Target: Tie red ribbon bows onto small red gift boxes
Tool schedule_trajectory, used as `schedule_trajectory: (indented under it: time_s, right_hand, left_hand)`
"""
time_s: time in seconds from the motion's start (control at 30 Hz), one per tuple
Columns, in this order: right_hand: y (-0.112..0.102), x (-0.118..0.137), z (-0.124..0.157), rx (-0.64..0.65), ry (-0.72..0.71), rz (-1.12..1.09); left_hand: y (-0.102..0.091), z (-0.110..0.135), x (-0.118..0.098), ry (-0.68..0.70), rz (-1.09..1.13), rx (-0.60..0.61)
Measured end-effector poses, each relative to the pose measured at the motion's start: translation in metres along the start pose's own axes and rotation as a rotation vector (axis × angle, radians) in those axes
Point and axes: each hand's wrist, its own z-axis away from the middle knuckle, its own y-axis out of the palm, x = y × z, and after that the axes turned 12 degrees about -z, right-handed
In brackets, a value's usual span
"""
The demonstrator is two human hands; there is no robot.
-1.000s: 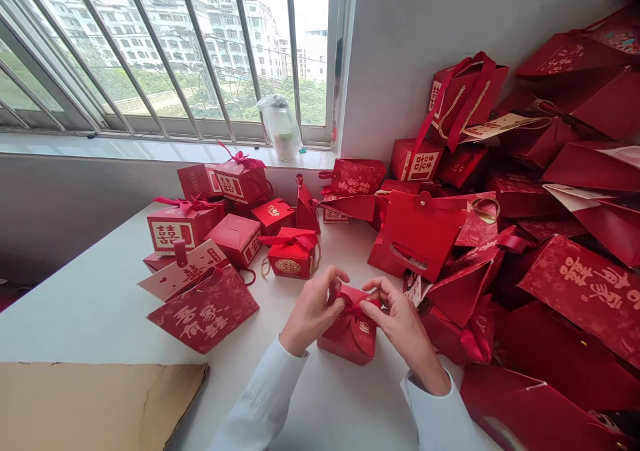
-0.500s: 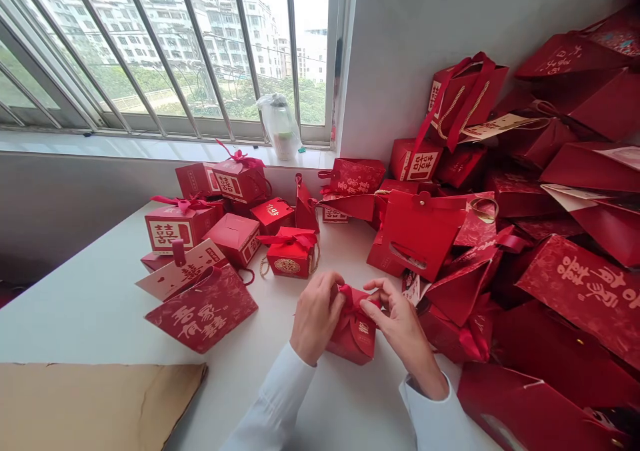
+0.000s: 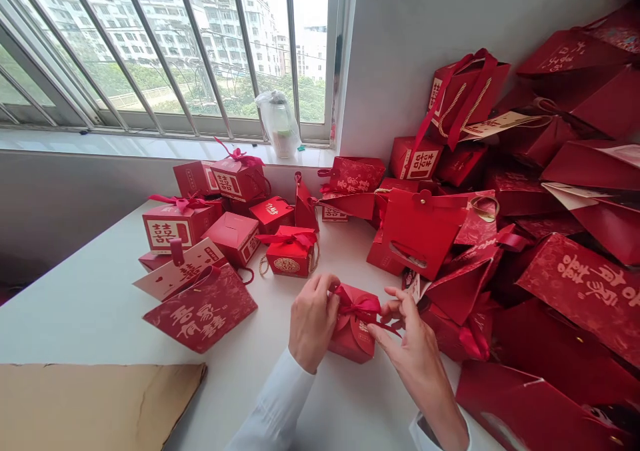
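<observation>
A small red gift box (image 3: 350, 341) with curved flaps stands on the white table, a red ribbon bow (image 3: 361, 306) across its top. On the box's left side, my left hand (image 3: 314, 317) has its fingers closed on the bow's left loop. My right hand (image 3: 407, 337) is at the right side of the bow, thumb and fingers apart around a ribbon end; whether they touch it is hard to see. Just behind stands another red box with a bow and rope handles (image 3: 290, 254).
To the left are several red boxes and bags (image 3: 200, 307), with a cardboard sheet (image 3: 95, 404) at the front left. A large pile of red gift bags (image 3: 575, 291) fills the right. A plastic-wrapped cup (image 3: 283, 127) stands on the windowsill beneath a barred window.
My right hand has drawn back right and down from the bow's middle, its fingers opening. The bow's right side is now uncovered and looks fuller. My left hand has stayed at the left loop.
</observation>
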Motion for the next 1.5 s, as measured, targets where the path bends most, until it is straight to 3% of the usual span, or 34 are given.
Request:
schedule_trajectory:
  time_s: [0.13,0.23,0.37,0.6,0.8,0.93,1.03,1.17,1.3,1.4,1.5]
  right_hand:
    - [0.003,0.000,0.013,0.006,-0.116,0.090]
    - [0.005,-0.001,0.021,0.022,-0.348,0.213]
    - [0.004,-0.004,0.030,0.157,-0.610,0.348]
    - [0.000,-0.004,0.037,0.241,-0.727,0.461]
    - [0.002,0.001,0.036,0.213,-0.780,0.427]
    - [0.004,0.003,0.036,0.151,-0.789,0.425]
    - [0.005,0.004,0.036,0.129,-0.782,0.421]
    - [0.007,0.003,0.037,0.143,-0.805,0.416]
    - [0.011,0.001,0.039,0.139,-0.821,0.407]
    - [0.007,0.003,0.040,0.218,-0.736,0.341]
    - [-0.001,0.008,0.038,0.351,-0.541,0.177]
  left_hand:
    - [0.003,-0.001,-0.001,0.001,-0.046,-0.012]
    - [0.004,-0.002,-0.002,-0.015,-0.064,-0.009]
    - [0.004,-0.002,-0.005,-0.063,-0.043,-0.004]
    - [0.007,-0.005,-0.005,-0.105,0.085,0.010]
    - [0.007,-0.003,-0.004,-0.047,0.235,0.044]
    - [0.007,0.002,-0.002,0.036,0.237,-0.017]
    - [0.008,0.003,-0.002,0.067,0.166,-0.054]
    - [0.010,0.001,-0.009,-0.036,0.075,-0.043]
    - [0.011,-0.001,-0.017,-0.066,-0.215,0.027]
    - [0.010,-0.002,-0.017,-0.031,-0.325,0.067]
    - [0.010,-0.003,-0.013,0.002,-0.292,0.081]
